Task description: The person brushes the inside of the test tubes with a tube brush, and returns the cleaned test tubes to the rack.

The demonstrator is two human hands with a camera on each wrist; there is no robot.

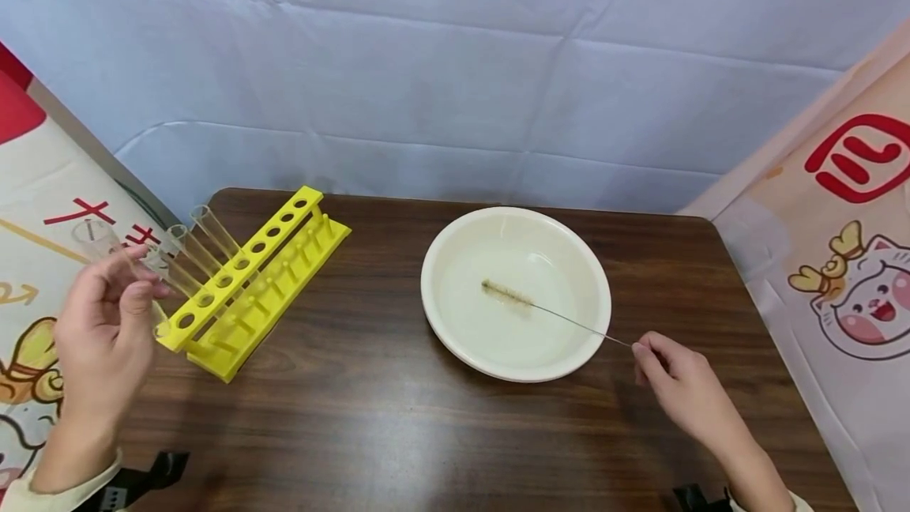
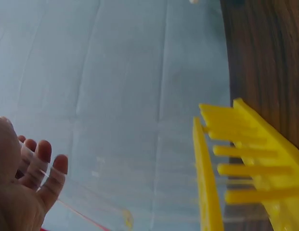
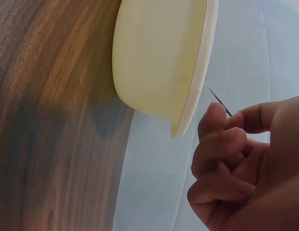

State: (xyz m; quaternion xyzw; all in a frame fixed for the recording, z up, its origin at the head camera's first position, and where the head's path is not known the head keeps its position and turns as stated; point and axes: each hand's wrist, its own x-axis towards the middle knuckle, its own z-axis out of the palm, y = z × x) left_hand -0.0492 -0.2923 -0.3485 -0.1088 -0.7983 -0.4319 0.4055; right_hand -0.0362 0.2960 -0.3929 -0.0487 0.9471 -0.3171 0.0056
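My left hand [image 1: 107, 330] holds a clear glass test tube [image 1: 102, 240] at a tilt beside the near left end of the yellow test tube rack [image 1: 223, 362]. In the left wrist view the tube [image 2: 98, 204] runs from my fingers toward the rack, its rounded end apart from the bar. Between finger and thumb, my right hand [image 1: 678, 382] pinches the thin twisted-wire handle of a test tube brush [image 1: 506, 293]. The wire crosses the right rim of a round white basin [image 1: 515, 374], and the bristles are inside it. The right wrist view hides the bristles behind the basin wall.
Three more clear test tubes [image 1: 216, 234] stand leaning in the rack's holes near its left end. Pegs line the rack's lower board. Under everything is a dark wood table [image 1: 355, 417], with a pale cloth [image 1: 441, 93] hanging behind and printed sheets at both sides.
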